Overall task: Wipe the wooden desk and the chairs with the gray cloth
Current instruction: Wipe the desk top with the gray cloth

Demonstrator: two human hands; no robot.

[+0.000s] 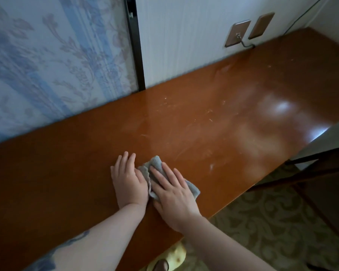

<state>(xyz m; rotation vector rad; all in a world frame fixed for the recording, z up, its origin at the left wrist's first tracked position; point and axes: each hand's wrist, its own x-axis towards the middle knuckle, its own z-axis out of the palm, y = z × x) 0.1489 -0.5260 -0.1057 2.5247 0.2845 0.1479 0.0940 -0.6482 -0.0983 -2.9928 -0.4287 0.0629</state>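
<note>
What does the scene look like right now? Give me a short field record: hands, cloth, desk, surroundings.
right hand: flat on the gray cloth, fingers straight, pressing it to the desk
left hand: flat on the wooden desk, touching the cloth's left edge
cloth: crumpled, near the desk's front edge
desk surface: pale specks and smears beyond the hands
chair: dark frame at right, untouched
wall: two brown plates above the desk

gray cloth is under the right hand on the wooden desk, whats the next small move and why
Probably slide the crumpled gray cloth forward and to the right, toward the wall. The right hand presses it flat near the front edge of the glossy brown wooden desk, beside the left hand, while pale specks and smears lie just beyond it.
</note>
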